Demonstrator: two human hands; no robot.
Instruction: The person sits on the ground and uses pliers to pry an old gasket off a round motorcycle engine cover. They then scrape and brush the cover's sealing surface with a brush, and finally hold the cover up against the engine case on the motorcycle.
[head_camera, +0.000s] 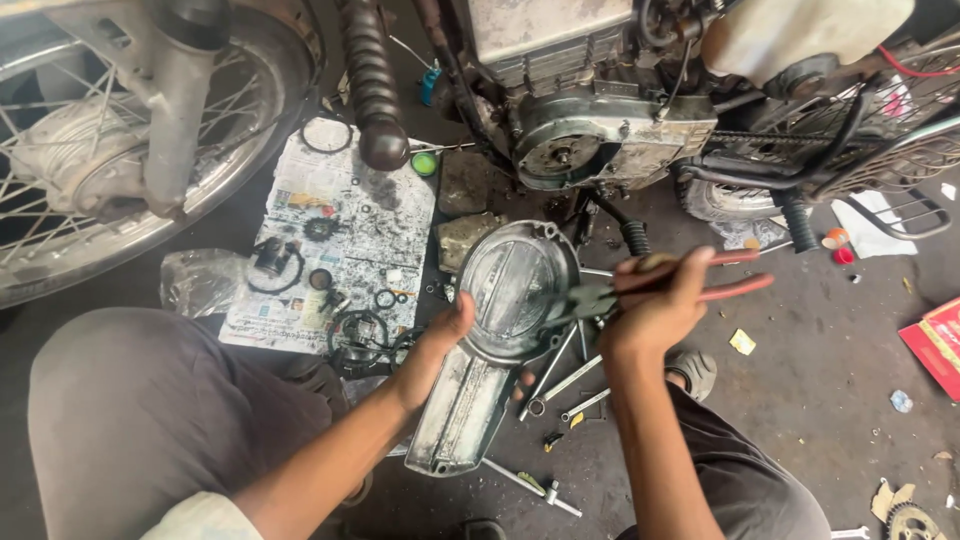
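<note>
At the centre of the frame one grey, oil-stained metal engine side cover (505, 330), round at the top with a long tail running down to the lower middle, is held tilted above the floor. The left hand (447, 335) grips its left edge, thumb on the face and fingers hidden behind. The right hand (655, 305) is closed around the two red handles of one pair of pliers (640, 290), whose dark nose touches the cover's right rim. Below the cover at least three silver spanners (565, 375) lie on the dark concrete floor (820, 380). Left of centre one sheet of newspaper (340, 235) carries several black rubber rings and small parts. One spoked motorcycle wheel (120, 150) fills the upper left; the bare engine (600, 130) sits at upper centre.
</note>
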